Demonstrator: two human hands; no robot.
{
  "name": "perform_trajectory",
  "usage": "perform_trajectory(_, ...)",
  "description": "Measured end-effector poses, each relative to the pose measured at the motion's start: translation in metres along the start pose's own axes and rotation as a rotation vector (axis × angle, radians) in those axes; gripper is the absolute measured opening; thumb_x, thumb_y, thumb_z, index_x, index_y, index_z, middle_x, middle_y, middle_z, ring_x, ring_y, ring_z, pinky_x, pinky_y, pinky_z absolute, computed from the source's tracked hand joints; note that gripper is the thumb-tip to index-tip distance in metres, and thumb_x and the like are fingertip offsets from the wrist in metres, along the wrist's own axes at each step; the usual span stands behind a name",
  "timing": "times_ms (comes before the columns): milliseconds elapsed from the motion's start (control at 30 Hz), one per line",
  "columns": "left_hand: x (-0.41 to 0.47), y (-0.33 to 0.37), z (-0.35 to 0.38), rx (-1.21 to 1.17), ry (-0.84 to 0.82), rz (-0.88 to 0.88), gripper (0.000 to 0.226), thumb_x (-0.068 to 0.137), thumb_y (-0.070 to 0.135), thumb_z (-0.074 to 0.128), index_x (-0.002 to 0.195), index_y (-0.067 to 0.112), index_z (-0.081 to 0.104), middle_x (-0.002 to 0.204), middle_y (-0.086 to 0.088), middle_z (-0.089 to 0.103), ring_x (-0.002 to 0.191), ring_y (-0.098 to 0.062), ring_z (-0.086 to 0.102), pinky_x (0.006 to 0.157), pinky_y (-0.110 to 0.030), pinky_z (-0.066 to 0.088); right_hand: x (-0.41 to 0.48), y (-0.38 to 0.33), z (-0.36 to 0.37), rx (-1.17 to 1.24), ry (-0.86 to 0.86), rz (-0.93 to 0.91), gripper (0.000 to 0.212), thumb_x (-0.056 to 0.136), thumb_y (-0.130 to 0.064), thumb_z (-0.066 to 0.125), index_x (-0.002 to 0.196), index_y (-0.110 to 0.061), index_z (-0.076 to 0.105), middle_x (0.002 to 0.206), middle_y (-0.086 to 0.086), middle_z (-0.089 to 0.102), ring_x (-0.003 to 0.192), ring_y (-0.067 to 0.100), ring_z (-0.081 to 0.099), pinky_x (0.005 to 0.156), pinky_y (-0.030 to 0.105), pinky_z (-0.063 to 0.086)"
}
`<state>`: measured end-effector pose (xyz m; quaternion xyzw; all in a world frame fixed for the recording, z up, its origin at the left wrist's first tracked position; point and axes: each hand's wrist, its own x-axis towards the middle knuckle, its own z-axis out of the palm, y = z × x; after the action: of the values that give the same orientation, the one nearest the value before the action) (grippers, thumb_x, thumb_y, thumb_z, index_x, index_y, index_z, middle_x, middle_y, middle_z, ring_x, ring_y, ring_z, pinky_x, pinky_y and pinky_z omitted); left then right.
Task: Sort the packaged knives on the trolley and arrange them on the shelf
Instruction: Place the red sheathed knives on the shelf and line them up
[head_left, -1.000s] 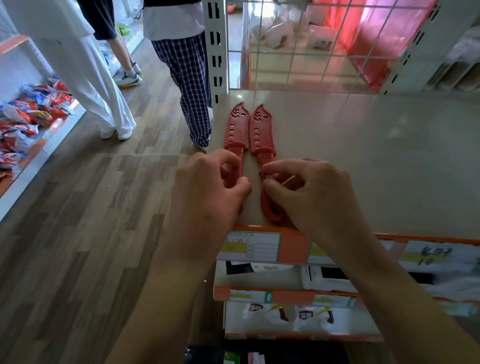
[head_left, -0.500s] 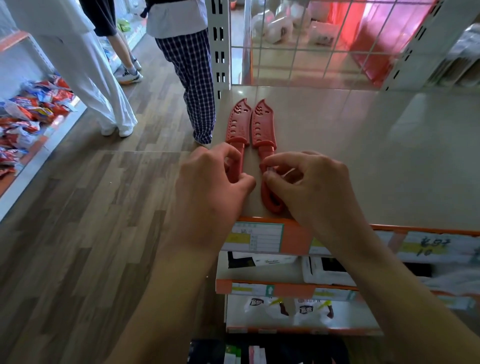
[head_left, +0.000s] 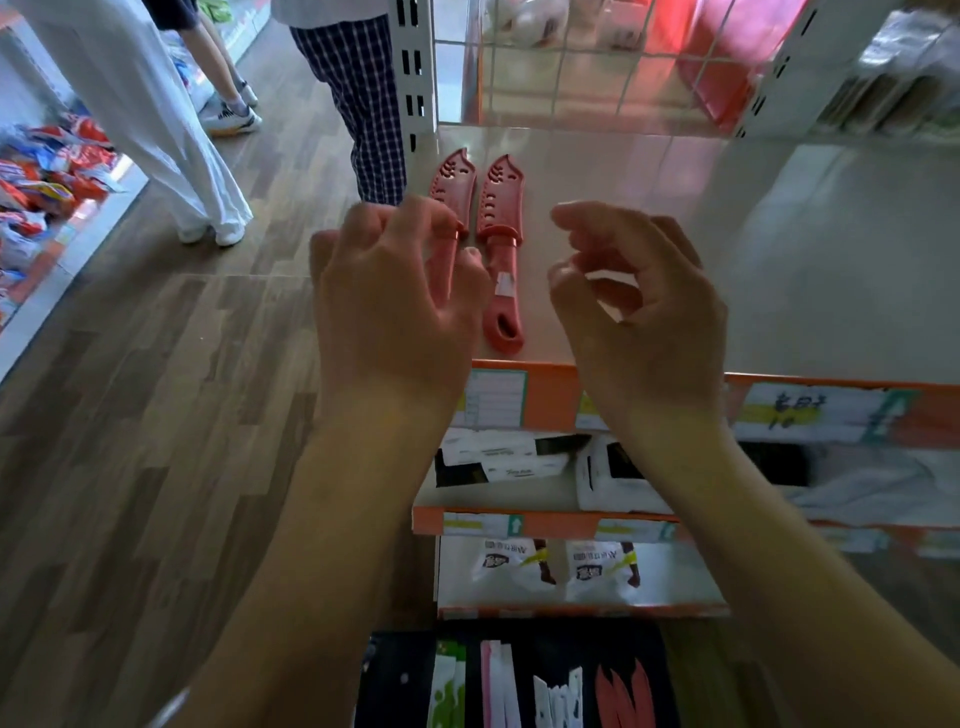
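Between my left hand (head_left: 395, 301) and my right hand (head_left: 644, 312) runs a lane, but the right knife (head_left: 501, 249) lies flat along it, handle end near the shelf lip (head_left: 550, 395); the left knife (head_left: 451, 187) sits just beside it, its handle under my left fingers (touching or not, I cannot tell); right of my right fingers the shelf top (head_left: 779, 249) is bare and wide; beyond all my fingertips the wire grid (head_left: 571, 67) closes the back; the white upright (head_left: 413, 67) bars the far left corner; left of my left fingers the shelf ends at aisle floor (head_left: 156, 415), where checked trouser legs (head_left: 358, 93) stand close.
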<state>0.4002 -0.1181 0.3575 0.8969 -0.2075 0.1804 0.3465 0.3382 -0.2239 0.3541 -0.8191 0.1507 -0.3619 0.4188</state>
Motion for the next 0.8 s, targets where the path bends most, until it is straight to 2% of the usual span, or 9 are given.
perform_trajectory(100,-0.019,0.008,-0.012,-0.027,0.043,0.05,0.028,0.086,0.035,0.049,0.103,0.016,0.061,0.098,-0.002,0.057,0.087,-0.027,0.054,0.058,-0.024,0.031,-0.014,-0.001,-0.012,-0.043,-0.006,-0.012,0.025,0.081,-0.016,0.059,0.1,-0.032,0.06,0.09,-0.025,0.048,0.082,-0.006,0.055,0.074,0.004,0.045)
perform_trajectory(133,-0.025,0.009,-0.015,-0.041,0.048,0.052,0.029,0.085,0.034,0.048,0.102,0.015,0.062,0.097,-0.003,0.058,0.088,-0.028,0.055,0.058,-0.023,0.034,-0.02,-0.001,-0.017,-0.065,-0.009,-0.026,0.025,0.08,-0.017,0.059,0.102,-0.031,0.061,0.091,-0.022,0.049,0.083,-0.006,0.055,0.075,0.005,0.046)
perform_trajectory(200,-0.039,0.009,-0.018,-0.071,0.004,0.011,0.032,0.084,0.036,0.047,0.105,0.017,0.061,0.101,-0.003,0.058,0.094,-0.029,0.056,0.065,-0.028,0.039,-0.031,0.0,-0.029,-0.099,-0.04,-0.012,0.025,0.081,-0.019,0.06,0.104,-0.029,0.063,0.094,-0.018,0.051,0.086,-0.007,0.053,0.077,0.005,0.046)
perform_trajectory(333,-0.071,0.025,-0.027,-0.136,-0.038,-0.031,0.024,0.084,0.031,0.053,0.105,0.02,0.061,0.099,0.002,0.055,0.098,-0.023,0.053,0.074,-0.033,0.046,-0.061,0.002,-0.057,-0.131,-0.106,0.06,0.023,0.082,-0.028,0.06,0.101,-0.039,0.055,0.091,-0.027,0.047,0.089,-0.009,0.051,0.078,0.003,0.043)
perform_trajectory(467,-0.107,0.044,-0.026,-0.142,-0.085,-0.044,0.02,0.088,0.028,0.056,0.106,0.022,0.061,0.097,0.013,0.05,0.094,-0.011,0.053,0.076,-0.029,0.046,-0.095,0.011,-0.085,-0.184,-0.118,0.092,0.028,0.08,-0.029,0.058,0.108,-0.026,0.063,0.096,-0.016,0.053,0.087,-0.001,0.053,0.079,0.008,0.045)
perform_trajectory(567,-0.135,0.056,-0.02,-0.16,-0.162,-0.047,0.02,0.089,0.03,0.054,0.108,0.025,0.059,0.097,0.015,0.05,0.095,-0.01,0.054,0.078,-0.031,0.048,-0.119,0.023,-0.108,-0.162,-0.159,0.16,0.028,0.082,-0.024,0.063,0.11,-0.025,0.063,0.098,-0.011,0.054,0.087,0.001,0.054,0.078,0.008,0.044)
perform_trajectory(667,-0.17,0.065,-0.003,-0.175,-0.254,-0.104,0.025,0.09,0.028,0.054,0.113,0.023,0.058,0.104,0.01,0.056,0.098,-0.012,0.055,0.082,-0.032,0.049,-0.146,0.046,-0.129,-0.211,-0.287,0.273,0.031,0.083,-0.022,0.063,0.114,-0.026,0.061,0.1,-0.011,0.053,0.085,0.003,0.052,0.072,0.007,0.043)
perform_trajectory(733,-0.196,0.069,0.015,-0.225,-0.33,-0.222,0.028,0.089,0.026,0.055,0.116,0.02,0.058,0.106,0.008,0.056,0.099,-0.011,0.055,0.085,-0.028,0.047,-0.166,0.066,-0.144,-0.207,-0.345,0.354,0.031,0.084,-0.021,0.062,0.115,-0.026,0.06,0.102,-0.011,0.054,0.087,0.001,0.051,0.072,0.003,0.039)
perform_trajectory(800,-0.226,0.073,0.035,-0.228,-0.408,-0.312,0.029,0.089,0.026,0.055,0.117,0.019,0.058,0.11,0.004,0.059,0.097,-0.008,0.052,0.08,-0.015,0.038,-0.187,0.089,-0.16,-0.193,-0.362,0.414,0.03,0.084,-0.019,0.062,0.114,-0.023,0.061,0.101,-0.01,0.055,0.083,0.0,0.052,0.071,0.003,0.039)
